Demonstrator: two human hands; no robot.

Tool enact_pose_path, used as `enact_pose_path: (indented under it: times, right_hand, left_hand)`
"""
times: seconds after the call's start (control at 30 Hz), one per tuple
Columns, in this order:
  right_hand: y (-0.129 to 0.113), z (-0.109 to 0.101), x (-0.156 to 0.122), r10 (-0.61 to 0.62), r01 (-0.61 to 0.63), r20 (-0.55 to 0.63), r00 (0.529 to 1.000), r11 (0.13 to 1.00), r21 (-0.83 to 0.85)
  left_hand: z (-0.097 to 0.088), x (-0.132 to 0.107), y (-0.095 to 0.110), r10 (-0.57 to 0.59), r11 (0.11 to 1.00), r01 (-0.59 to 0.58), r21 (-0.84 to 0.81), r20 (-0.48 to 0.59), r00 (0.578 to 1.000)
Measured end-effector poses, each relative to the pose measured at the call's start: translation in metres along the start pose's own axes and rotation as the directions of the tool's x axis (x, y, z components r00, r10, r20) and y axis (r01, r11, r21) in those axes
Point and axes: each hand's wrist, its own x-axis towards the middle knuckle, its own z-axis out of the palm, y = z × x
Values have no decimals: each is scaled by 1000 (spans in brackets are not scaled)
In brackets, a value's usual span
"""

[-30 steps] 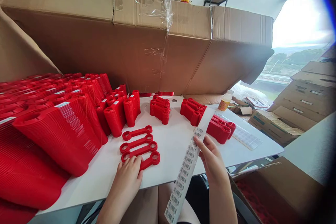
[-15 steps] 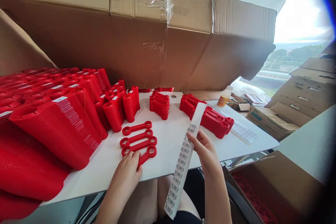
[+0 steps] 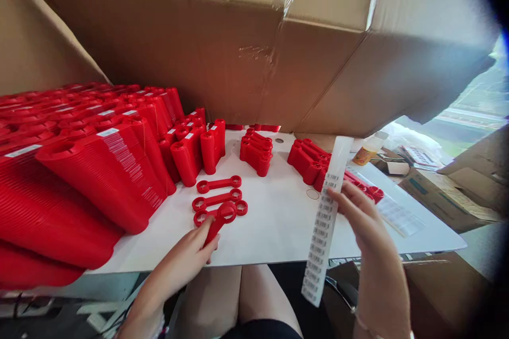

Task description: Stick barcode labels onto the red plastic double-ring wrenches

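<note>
My left hand [image 3: 190, 257] is closed on one end of a flat red plastic handle piece [image 3: 220, 219], lifting it tilted off the white table [image 3: 274, 228]. Three more red handle pieces [image 3: 218, 194] lie in a row just beyond it. My right hand [image 3: 363, 217] holds up a long white strip of barcode stickers [image 3: 324, 222] that hangs down past the table's front edge, with my thumb and fingers at the strip's upper part.
Tall leaning stacks of red handle pieces [image 3: 87, 169] fill the table's left side; smaller stacks [image 3: 256, 151] stand at the back. A big cardboard box [image 3: 254, 47] walls the rear. A small bottle [image 3: 363, 151], a sticker sheet [image 3: 397, 214] and cartons [image 3: 445, 196] are at right.
My left hand has picked the nearest red handle piece up off the table. My right hand and the sticker strip have shifted right, and the camera has tipped downward.
</note>
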Motion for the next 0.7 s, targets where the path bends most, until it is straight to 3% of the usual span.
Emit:
enact_pose_path:
  times: [0.07, 0.13, 0.2, 0.3, 0.43, 0.53, 0.6, 0.7]
  right_hand:
    - [-16, -2, 21, -51, 66, 130, 990, 991, -118]
    - [-34, 8, 41, -88, 164, 338, 937, 966, -201]
    - [-51, 26, 58, -93, 271, 531, 842, 924, -269]
    - [-73, 56, 75, -85, 425, 766, 637, 868, -257]
    - [-93, 80, 92, -176, 507, 854, 490, 855, -114]
    - [-101, 88, 103, -243, 403, 897, 370, 912, 80]
    - [-104, 90, 111, -259, 353, 908, 328, 926, 137]
    - [-104, 93, 122, -254, 333, 919, 301, 931, 148]
  left_hand:
    - [-9, 1, 6, -7, 994, 14, -105, 63, 998]
    - [-19, 5, 20, -2, 980, 24, -196, 114, 993]
    - [-29, 11, 41, 92, 937, -35, -347, 149, 984]
    - [-45, 20, 81, 233, 831, -176, -528, 42, 972]
    - [-70, 29, 127, 187, 794, -188, -578, -62, 980]
    - [-96, 35, 143, 166, 872, -212, -442, -141, 976]
    - [-115, 41, 148, 174, 910, -218, -351, -153, 973]
    - [-140, 51, 152, 220, 916, -231, -328, -70, 973]
